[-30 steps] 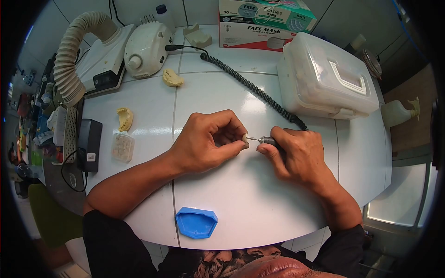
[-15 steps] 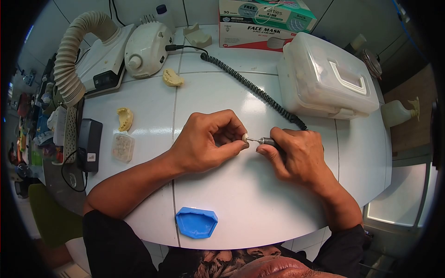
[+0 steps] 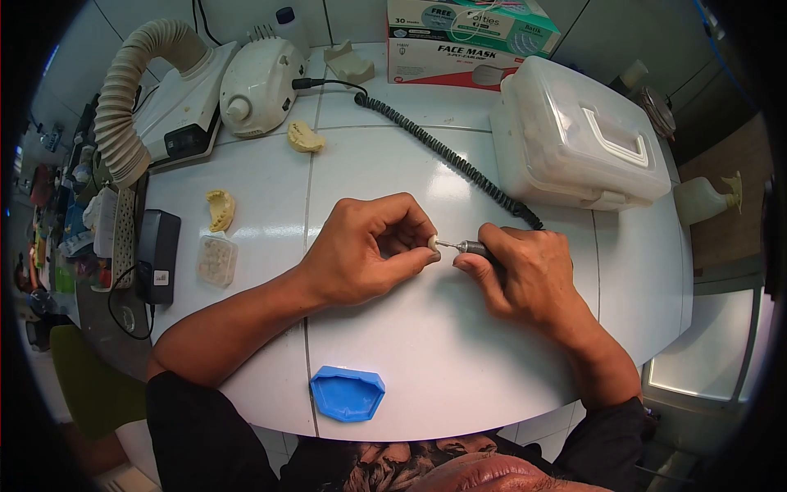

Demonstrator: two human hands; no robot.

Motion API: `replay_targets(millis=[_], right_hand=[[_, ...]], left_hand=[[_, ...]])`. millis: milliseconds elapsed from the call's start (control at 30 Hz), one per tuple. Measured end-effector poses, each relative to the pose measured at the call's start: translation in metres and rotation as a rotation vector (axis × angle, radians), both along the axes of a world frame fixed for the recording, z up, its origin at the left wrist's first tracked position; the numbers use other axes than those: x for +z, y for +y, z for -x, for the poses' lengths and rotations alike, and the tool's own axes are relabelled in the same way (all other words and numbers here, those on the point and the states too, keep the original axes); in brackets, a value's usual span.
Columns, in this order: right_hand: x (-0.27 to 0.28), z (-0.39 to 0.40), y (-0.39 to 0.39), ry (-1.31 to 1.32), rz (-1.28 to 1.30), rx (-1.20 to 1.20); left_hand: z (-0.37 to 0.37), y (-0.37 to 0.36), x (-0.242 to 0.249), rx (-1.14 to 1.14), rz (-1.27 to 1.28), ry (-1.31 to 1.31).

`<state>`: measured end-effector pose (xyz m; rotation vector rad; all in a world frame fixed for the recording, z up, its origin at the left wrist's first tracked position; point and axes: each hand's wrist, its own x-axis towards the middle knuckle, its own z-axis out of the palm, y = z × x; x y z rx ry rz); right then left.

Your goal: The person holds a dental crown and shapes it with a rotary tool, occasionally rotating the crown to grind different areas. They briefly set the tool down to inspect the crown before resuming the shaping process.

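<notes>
Between the thumb and fingertips of my left hand point(image 3: 365, 250) is a small off-white piece that looks like a dental crown point(image 3: 433, 243); most of it is covered by the fingers. My right hand point(image 3: 525, 266) is wrapped round a rotary handpiece point(image 3: 474, 249), whose thin metal bur point(image 3: 448, 244) points left and meets the piece. A black coiled cord point(image 3: 443, 154) runs from near the right hand to a white control unit point(image 3: 261, 88) at the back. Both hands are over the middle of the white table.
Two yellowish dental casts point(image 3: 305, 138) point(image 3: 220, 211) and a small clear box point(image 3: 217, 261) lie to the left. Nearer me is a blue mould tray point(image 3: 348, 395). A hose unit point(image 3: 152, 98) stands back left; mask boxes point(image 3: 459, 61) and a white case point(image 3: 582, 135) are behind, to the right.
</notes>
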<state>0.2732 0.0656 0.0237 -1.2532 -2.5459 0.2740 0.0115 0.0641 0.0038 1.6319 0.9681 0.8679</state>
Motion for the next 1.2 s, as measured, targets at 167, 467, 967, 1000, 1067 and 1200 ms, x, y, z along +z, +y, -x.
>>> replay_targets(millis=[167,467,967,1000,1067,1200], right_hand=[[0.0021,-0.0002,0.0002,-0.007,0.01,0.007],[0.0021,0.0018,-0.0014,-0.001,0.009,-0.027],[-0.0017,0.0001,-0.0008,0.014,-0.011,-0.05],[-0.002,0.0002,-0.0006,0.02,-0.016,-0.039],[-0.0029,0.0005,-0.0003,0.032,-0.026,-0.018],[-0.0012,0.0013,-0.001,0.023,-0.023,-0.014]], left_hand=[[0.0001,-0.0003,-0.0004,-0.007,-0.001,0.0],[0.0008,-0.0002,-0.0007,-0.022,-0.014,0.005],[0.0001,-0.0008,-0.0001,-0.02,-0.006,-0.02],[0.0001,-0.001,-0.0004,-0.02,-0.004,-0.021],[0.0001,-0.001,-0.001,-0.019,-0.001,-0.018],[0.0004,-0.0006,0.0004,-0.024,-0.016,-0.004]])
